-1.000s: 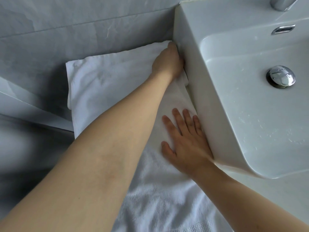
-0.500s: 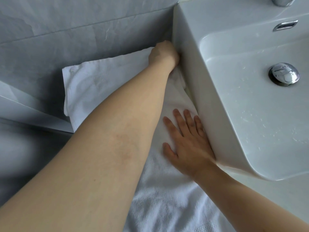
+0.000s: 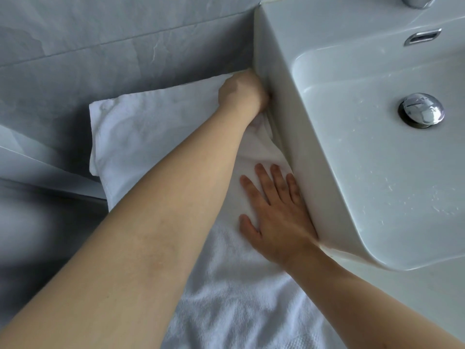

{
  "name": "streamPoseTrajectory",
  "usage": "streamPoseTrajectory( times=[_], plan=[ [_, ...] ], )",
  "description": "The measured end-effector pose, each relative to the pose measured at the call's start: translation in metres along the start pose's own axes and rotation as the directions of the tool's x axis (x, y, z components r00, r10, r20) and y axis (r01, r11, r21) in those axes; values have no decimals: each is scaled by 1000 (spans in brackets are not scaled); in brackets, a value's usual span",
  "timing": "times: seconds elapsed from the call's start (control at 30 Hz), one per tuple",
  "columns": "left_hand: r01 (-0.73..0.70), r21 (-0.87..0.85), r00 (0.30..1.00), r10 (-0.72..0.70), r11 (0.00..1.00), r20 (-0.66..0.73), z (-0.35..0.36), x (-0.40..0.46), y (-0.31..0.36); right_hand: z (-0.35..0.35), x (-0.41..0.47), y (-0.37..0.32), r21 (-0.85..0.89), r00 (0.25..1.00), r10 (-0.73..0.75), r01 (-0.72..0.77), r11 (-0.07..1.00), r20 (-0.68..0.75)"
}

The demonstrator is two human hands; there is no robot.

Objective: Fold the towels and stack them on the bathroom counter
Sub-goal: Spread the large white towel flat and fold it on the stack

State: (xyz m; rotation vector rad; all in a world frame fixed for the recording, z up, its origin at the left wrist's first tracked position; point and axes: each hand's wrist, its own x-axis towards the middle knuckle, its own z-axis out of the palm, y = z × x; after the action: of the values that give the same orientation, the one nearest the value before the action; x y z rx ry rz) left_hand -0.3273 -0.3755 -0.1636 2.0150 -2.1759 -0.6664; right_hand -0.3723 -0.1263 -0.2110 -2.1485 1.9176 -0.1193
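A white towel (image 3: 151, 127) lies on the counter, left of the basin, its far edge against the grey wall. A second, rougher layer of white towel (image 3: 239, 298) spreads toward me under my arms. My left hand (image 3: 241, 96) reaches to the towel's far right corner, tight against the basin's side. Its fingers are curled down around the cloth, which bunches just below the wrist; the fingertips are hidden. My right hand (image 3: 276, 217) lies flat on the towel with fingers straight and spread, its outer edge touching the basin wall.
A white countertop basin (image 3: 284, 96) fills the right side, with a chrome drain plug (image 3: 421, 110), an overflow slot (image 3: 422, 37) and the base of a tap (image 3: 417, 0). Grey tiled wall (image 3: 100, 46) stands behind. A strip of counter (image 3: 402, 298) shows below the basin.
My left hand went from lying over the far corner to curling into a fist on it, and the towel's far edge slid slightly toward me. My right hand stayed flat in place.
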Motion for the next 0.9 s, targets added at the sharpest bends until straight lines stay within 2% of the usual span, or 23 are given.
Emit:
streamPoseTrajectory(
  times=[0.13, 0.2, 0.27, 0.33, 0.37, 0.4, 0.47, 0.53, 0.6, 0.63, 0.7, 0.83, 0.9],
  plan=[
    [-11, -83, 1000, 11, 997, -4, -3, -3, -4, 1, 0, 0, -11, 1000, 0, 0, 1000, -6],
    [0, -199, 1000, -2, 980, -12, -3, -5, -6, 1, 0, -1, -12, 1000, 0, -1, 1000, -9],
    [39, -394, 998, -57, 918, -34, -4, -4, -7, 1, 1, -1, -12, 1000, -1, 1, 1000, -7],
    [63, -610, 994, -104, 790, -31, -5, -1, -8, 1, 1, -1, -10, 1000, 0, 0, 1000, -7],
    [63, -669, 994, -106, 740, -24, -5, 1, -8, 1, 1, -1, -9, 1000, 1, -2, 1000, -9],
    [45, -677, 997, -81, 734, -21, -6, 2, -8, 1, 1, -1, -8, 1000, 1, -1, 1000, -9],
    [-56, -548, 998, 28, 835, -59, -8, 1, -5, 0, 1, -1, -7, 1000, 0, 0, 1000, -13],
    [-236, -223, 967, 205, 946, -155, -8, -1, -7, 0, 0, -2, -6, 1000, 0, 0, 1000, -14],
    [-312, 123, 936, 327, 942, -129, 2, -7, -16, 0, 0, -2, -9, 1000, 3, -3, 1000, -16],
    [-317, 211, 940, 336, 925, -61, 9, -11, -22, 0, 0, -2, -9, 1000, 3, -3, 1000, -17],
    [-303, 237, 953, 298, 923, 56, 23, -19, -32, 0, 0, -2, -9, 1000, 2, -3, 1000, -16],
    [-225, 228, 974, 220, 947, 48, 30, -19, -31, 0, 0, -2, -11, 1000, -3, 2, 1000, -11],
    [-242, 237, 969, 223, 941, 104, 24, -16, -27, -1, 0, -2, -19, 1000, 1, -1, 1000, -4]
  ],
)
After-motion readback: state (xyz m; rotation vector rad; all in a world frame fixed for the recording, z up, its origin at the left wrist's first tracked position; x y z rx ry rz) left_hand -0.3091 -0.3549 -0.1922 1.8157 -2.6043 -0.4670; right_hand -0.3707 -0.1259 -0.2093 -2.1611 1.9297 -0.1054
